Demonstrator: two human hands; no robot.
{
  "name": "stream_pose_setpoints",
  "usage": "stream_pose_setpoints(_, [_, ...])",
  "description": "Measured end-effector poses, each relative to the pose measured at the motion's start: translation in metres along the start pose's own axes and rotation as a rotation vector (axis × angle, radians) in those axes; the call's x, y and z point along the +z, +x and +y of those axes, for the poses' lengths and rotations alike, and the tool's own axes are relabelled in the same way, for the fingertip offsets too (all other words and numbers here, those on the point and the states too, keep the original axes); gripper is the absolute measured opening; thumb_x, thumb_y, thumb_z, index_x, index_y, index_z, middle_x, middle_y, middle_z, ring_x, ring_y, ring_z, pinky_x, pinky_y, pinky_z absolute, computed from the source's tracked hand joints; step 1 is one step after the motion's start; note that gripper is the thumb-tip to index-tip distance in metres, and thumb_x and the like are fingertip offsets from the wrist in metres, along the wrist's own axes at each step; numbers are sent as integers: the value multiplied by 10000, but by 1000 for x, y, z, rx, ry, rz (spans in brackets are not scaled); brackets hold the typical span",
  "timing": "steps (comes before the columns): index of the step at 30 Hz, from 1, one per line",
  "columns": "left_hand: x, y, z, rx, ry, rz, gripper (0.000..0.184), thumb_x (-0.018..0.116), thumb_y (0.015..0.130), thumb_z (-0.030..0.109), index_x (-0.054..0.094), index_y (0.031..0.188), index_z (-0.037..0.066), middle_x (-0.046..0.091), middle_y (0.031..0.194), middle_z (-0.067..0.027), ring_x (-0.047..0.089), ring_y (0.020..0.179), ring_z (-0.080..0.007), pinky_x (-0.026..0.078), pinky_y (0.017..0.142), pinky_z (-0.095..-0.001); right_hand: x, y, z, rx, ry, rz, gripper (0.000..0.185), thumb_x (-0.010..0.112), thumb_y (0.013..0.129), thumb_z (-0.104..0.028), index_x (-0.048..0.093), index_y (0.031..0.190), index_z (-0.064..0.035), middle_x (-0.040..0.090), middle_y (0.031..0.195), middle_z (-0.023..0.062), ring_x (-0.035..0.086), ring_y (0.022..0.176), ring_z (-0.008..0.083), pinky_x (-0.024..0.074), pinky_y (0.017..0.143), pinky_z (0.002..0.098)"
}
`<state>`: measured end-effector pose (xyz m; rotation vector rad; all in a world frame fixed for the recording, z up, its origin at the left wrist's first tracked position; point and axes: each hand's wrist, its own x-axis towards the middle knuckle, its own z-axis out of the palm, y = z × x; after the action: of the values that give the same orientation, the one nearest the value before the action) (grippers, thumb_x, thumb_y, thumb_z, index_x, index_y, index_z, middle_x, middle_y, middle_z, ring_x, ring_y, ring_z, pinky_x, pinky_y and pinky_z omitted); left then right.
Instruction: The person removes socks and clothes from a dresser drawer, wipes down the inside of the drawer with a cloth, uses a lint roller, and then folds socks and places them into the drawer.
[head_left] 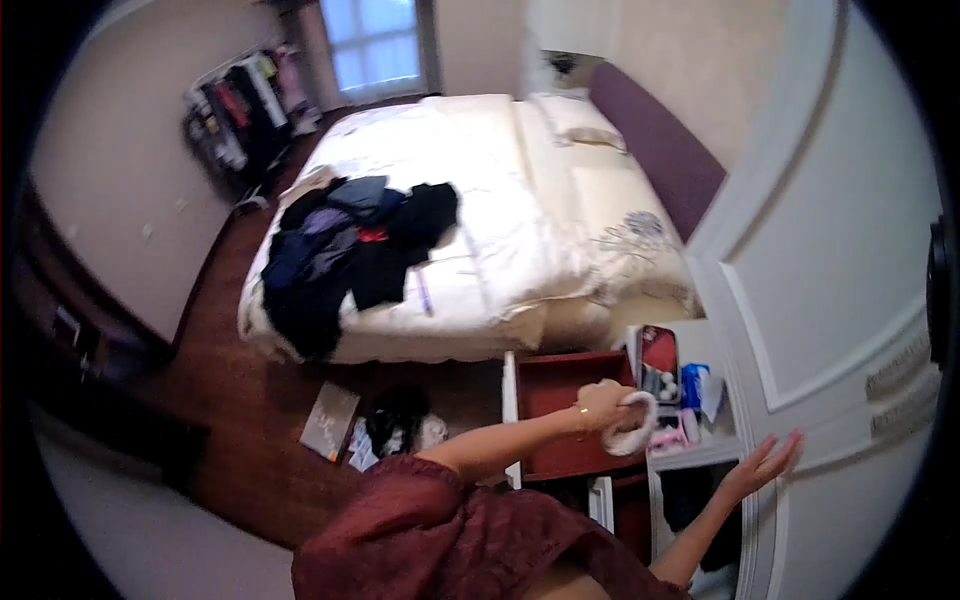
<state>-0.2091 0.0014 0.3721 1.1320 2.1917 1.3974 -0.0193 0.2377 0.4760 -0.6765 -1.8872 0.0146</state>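
My left hand [604, 404], with a bracelet at the wrist, is closed on a white ring-shaped band [632, 444]. It holds the band over the right side of an open drawer [560, 385] with a red-brown inside. The band's exact kind is hard to make out. To the right, my right hand [762, 468] is stretched out with its fingers apart and nothing in it. That hand is in front of the white panelled door [830, 330]; whether it touches the door I cannot tell. Beside the band, a pink item [672, 432] lies on the white cabinet top.
A red pouch [658, 350] and a blue packet [694, 384] also lie on the cabinet. Beyond stands a bed [480, 270] with a heap of dark clothes [350, 245]. A box [330, 420] and a dark bundle [398, 420] are on the floor. A clothes rack [245, 115] stands far left.
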Motion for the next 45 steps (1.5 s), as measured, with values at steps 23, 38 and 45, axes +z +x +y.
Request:
stream_pose_setpoints(23, [-138,-241,-41,-365,-408,325,397,662,753,71,562,1137,44,626,978,-122,626,905,-246,490,770,-332,96,-264,-304,883,1150,-1471,191,448,928,-87,593,1033,-21,651,968,81,626,862,150,509,761,276])
stream_pose_setpoints(38, [-25,-187,-162,-573,-23,42,166,615,792,268,669,910,165,688,873,-116,646,814,-358,503,708,-445,42,-248,-252,655,974,-1606,486,786,694,-250,602,1061,9,621,903,49,591,761,131,490,668,292])
stream_pose_setpoints(45, [-13,-150,-85,-552,-398,106,245,600,796,106,661,1016,16,685,948,-149,648,890,-236,488,808,-334,125,-280,-141,408,267,-1406,185,663,761,-238,653,892,-108,628,744,120,637,742,339,488,675,406])
